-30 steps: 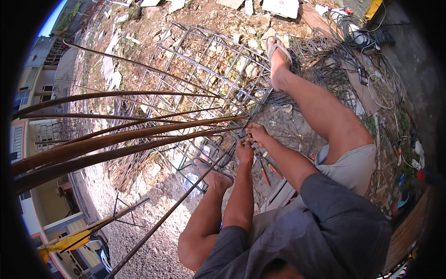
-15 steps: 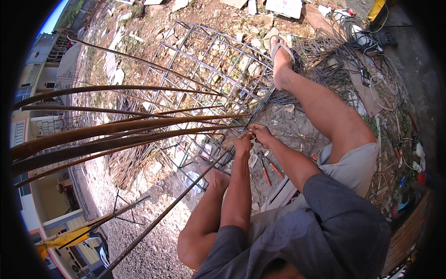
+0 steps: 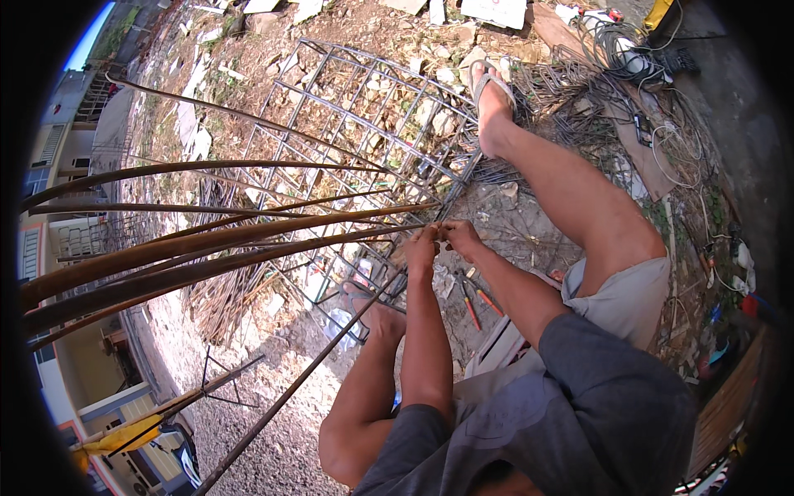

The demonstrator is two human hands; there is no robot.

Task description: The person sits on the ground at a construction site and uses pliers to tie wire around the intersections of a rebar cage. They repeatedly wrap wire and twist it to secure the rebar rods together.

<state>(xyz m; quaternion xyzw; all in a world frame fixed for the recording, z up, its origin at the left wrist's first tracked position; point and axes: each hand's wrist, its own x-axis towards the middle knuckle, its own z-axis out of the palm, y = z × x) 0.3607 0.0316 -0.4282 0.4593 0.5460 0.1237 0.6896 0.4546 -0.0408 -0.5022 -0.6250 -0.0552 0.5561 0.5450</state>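
My left hand is closed, its fingers bent at the tips of the rusty steel bars. Right beside it my right hand is pinched shut, and the fingertips of both hands nearly meet. Whatever thin thing lies between them is too small to make out. The hands are at the near edge of a rebar cage, a lattice of tied steel rods on the ground. Just below my right hand lie pincers with red handles.
A long dark bar slants past my left leg to the lower left. Bent steel pieces are heaped beyond my right foot, with coiled cable at the upper right. Rubble, paper scraps and a yellow cloth lie around.
My left hand has shifted slightly left along the bar ends, and the two hands have moved a little apart. The whole view has shifted slightly; the cage and bars otherwise look the same.
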